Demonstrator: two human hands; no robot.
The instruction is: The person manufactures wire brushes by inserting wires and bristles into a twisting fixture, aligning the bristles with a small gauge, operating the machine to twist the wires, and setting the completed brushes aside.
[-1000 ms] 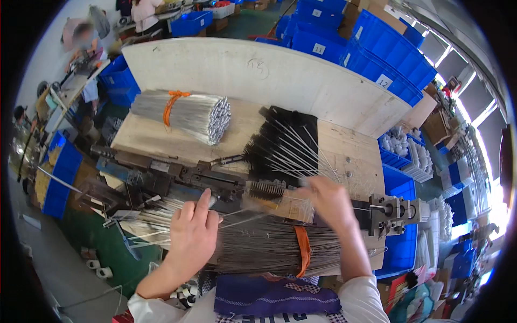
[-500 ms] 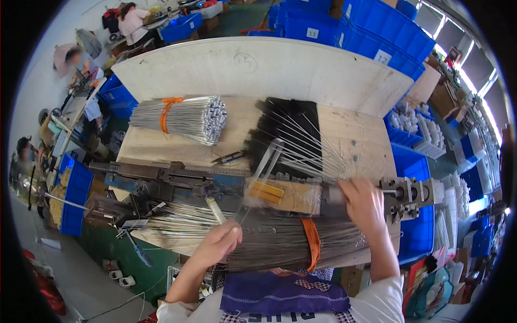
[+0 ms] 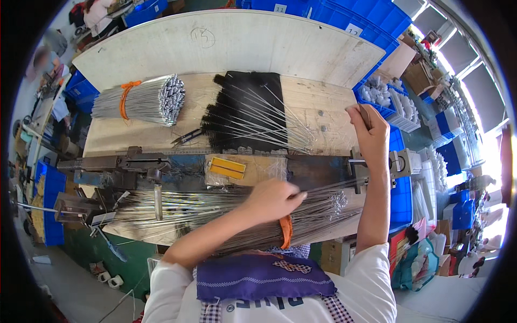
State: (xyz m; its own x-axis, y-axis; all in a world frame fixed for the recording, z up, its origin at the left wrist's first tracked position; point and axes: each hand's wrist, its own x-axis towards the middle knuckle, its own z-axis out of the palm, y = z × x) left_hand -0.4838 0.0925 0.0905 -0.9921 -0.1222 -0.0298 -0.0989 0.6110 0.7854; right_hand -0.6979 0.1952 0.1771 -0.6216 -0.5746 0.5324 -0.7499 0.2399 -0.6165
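My left hand [image 3: 272, 200] is closed in a pinch above the near bundle of thin metal wires [image 3: 188, 207]. A faint thin streak runs right from its fingertips, too blurred to name. Raised over the bench's right part, my right hand [image 3: 370, 129] has its fingers curled together; whatever they grip is mostly hidden. Below that hand sits a metal clamping fixture [image 3: 399, 163] at the right end of a long bench machine. An orange tie [image 3: 286, 231] wraps the near bundle. Left of my left hand stands a metal lever handle [image 3: 158, 202].
Dark bristle brushes with wire stems [image 3: 258, 126] lie on a black cloth [image 3: 272, 83]. A tied bundle of silvery wires [image 3: 145, 99], pliers [image 3: 186, 138] and a yellow piece [image 3: 227, 168] are also on the bench. A pale board [image 3: 226, 48] closes the back; blue crates [image 3: 344, 21] stand behind.
My left hand has moved right across the near wires, away from the lever handle. My right hand has left the fixture area and risen farther back. The whole view has shifted.
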